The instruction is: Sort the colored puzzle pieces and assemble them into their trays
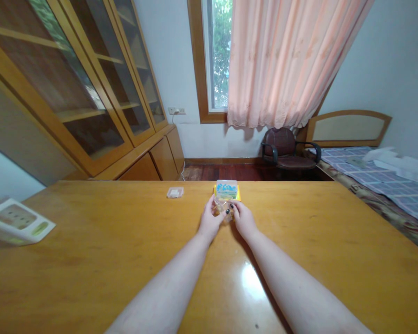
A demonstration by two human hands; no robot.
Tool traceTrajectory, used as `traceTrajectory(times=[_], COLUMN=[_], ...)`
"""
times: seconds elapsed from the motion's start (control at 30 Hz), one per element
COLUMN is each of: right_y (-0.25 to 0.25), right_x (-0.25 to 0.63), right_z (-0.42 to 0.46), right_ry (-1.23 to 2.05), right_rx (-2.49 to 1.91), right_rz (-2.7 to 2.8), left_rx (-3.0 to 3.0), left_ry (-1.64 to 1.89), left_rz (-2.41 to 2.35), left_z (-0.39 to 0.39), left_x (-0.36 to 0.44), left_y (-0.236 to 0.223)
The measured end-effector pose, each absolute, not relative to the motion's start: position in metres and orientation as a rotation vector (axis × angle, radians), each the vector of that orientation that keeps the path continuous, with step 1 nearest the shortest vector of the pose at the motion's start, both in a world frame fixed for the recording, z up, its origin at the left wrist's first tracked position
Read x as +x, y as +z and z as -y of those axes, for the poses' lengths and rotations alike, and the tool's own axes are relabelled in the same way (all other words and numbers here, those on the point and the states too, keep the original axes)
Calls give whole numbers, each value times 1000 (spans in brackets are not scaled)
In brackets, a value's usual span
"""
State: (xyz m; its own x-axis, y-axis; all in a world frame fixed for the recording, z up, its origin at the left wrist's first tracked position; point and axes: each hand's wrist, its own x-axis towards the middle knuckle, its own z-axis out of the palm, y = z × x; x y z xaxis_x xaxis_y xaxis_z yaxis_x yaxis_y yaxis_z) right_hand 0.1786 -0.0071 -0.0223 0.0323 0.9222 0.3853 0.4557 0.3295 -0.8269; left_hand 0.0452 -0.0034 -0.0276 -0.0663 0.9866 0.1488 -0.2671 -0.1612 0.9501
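Between both hands is a small clear plastic case (224, 206), too small and glassy to show its contents. My left hand (210, 221) grips its left side, with the thumb across the front. From the right, my right hand (244, 222) pinches the same case with its fingertips. Just beyond the fingers stands a clear box with a blue pattern or blue pieces (226, 187). A flat yellow item (239, 195) shows at its edges. Farther left, a small clear plastic container (175, 192) with a whitish patch lies by itself.
The wooden table (125, 260) spans the foreground, its far edge just past the boxes. A white plastic holder (19, 220) stands at the left. Beyond are a glass-door cabinet (101, 93), a dark red armchair (287, 148) and a bed (376, 178).
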Motion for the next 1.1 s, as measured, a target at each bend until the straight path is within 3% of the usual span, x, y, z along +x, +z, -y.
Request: traceTrajectory(times=[0.37,1.1], right_y=[-31,-34], right_x=[182,189], right_z=[-1,-6], right_ry=[619,676], right_rx=[-1364,-1323], right_rz=[1427,1281], left_rx=[1289,1904], left_ry=[1491,1195], left_rz=[-1057,-1011], left_z=[10,17], left_x=[40,23], left_y=[-26,-4])
